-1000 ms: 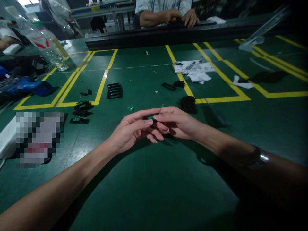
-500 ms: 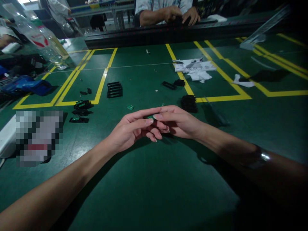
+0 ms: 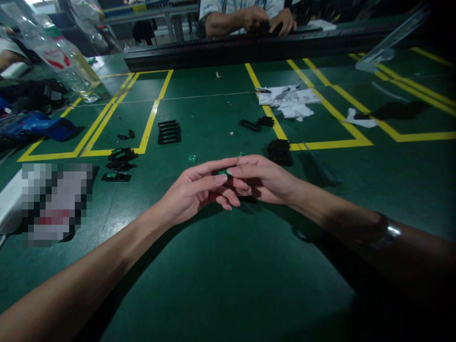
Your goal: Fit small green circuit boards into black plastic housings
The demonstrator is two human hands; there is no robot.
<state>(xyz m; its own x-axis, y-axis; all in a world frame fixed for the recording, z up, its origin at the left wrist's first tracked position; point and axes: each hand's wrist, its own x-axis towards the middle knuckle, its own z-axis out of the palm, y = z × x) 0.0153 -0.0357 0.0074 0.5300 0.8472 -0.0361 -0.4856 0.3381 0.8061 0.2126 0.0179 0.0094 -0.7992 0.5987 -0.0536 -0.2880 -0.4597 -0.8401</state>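
Note:
My left hand (image 3: 194, 192) and my right hand (image 3: 265, 180) meet at the middle of the green table (image 3: 221, 266). Both pinch a small black part with a green chip (image 3: 223, 173) between their fingertips; most of it is hidden by the fingers. A loose green chip (image 3: 193, 157) lies on the table just beyond my left hand. A stack of black parts (image 3: 280, 153) sits right behind my right hand.
A row of black holders (image 3: 169, 132) lies at the yellow line, with more black pieces (image 3: 119, 164) to the left. White paper scraps (image 3: 290, 102), a plastic bottle (image 3: 67, 61) and a blue bag (image 3: 42, 127) lie around. Another person's hands (image 3: 269, 21) work beyond a black rail (image 3: 249, 47).
Both hands stay together on the small part; the fingertips shift only slightly.

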